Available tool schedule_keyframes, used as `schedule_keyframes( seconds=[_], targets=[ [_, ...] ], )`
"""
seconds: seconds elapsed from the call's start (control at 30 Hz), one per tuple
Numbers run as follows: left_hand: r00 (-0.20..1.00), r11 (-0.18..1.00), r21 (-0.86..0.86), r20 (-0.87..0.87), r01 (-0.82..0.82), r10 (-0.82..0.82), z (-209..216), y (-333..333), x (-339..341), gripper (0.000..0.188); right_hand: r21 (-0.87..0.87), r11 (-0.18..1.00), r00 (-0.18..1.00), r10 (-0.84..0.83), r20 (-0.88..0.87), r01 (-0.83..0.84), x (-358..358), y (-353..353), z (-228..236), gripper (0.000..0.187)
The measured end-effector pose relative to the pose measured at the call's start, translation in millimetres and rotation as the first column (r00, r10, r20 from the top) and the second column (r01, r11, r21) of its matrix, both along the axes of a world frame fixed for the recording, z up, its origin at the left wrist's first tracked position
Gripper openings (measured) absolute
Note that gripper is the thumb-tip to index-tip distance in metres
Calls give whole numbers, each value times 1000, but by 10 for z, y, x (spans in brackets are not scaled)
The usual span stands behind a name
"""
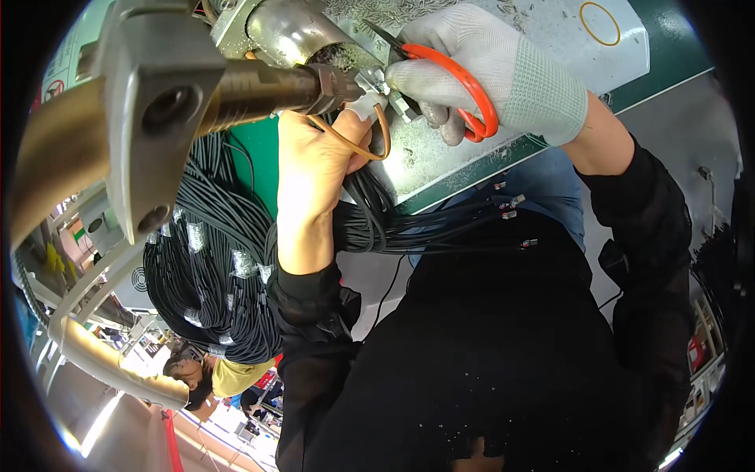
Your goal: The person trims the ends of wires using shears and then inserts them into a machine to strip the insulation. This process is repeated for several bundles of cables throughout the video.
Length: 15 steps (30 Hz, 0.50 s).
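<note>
From where I stand, the trouble spot is the small metal connector (403, 106), held above the bench's (440, 161) littered pale top, in from the near edge. The bare left hand (311, 161) seems to have it in a tight pinch, a white cover on one fingertip; the exact contact is partly hidden. The gloved right hand (480, 47) has its fingers wrapped round red-handled scissors (472, 84), thumb right by the connector. Whether the right thumb also grips the part, I cannot tell.

The scissor points face away, up beside the metal cylinder (295, 31), but the handles ride in a hand busy with something else. If that wrist turned, the points could swing about and nick the left fingers or a cable. The thick metal rod (267, 88) ends just beside the left fingertips, so a careless push might pinch or knock them. The brown loop (385, 134) hanging by the left hand could snag on the part.

Silvery scraps (440, 9) lie along the bench's far side; a dropped connector might get lost among similar bits, and sharp ones could prick bare skin. Black cables (220, 204) pile up left of the bench and trail past its near edge across the lap; a tug there could drag the loose ends (511, 204) into a tangle.
</note>
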State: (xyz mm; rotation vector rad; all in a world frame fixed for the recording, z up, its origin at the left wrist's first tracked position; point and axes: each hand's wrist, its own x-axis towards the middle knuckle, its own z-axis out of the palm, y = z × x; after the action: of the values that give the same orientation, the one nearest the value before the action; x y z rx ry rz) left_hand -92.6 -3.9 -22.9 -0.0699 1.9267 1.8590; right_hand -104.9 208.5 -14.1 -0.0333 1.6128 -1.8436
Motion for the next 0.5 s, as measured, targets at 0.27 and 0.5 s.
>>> schedule_keyframes(
  seconds=[0.27,0.5],
  targets=[
    [994,987,-148,-102,-55,40,36,41,56,9,226,973,979,-1,-206,48,68,-93,-23,34],
    [993,964,-255,-111,-71,43,98,50,96,14,179,982,988,-31,-153,58,59,-86,-3,31]
  ],
)
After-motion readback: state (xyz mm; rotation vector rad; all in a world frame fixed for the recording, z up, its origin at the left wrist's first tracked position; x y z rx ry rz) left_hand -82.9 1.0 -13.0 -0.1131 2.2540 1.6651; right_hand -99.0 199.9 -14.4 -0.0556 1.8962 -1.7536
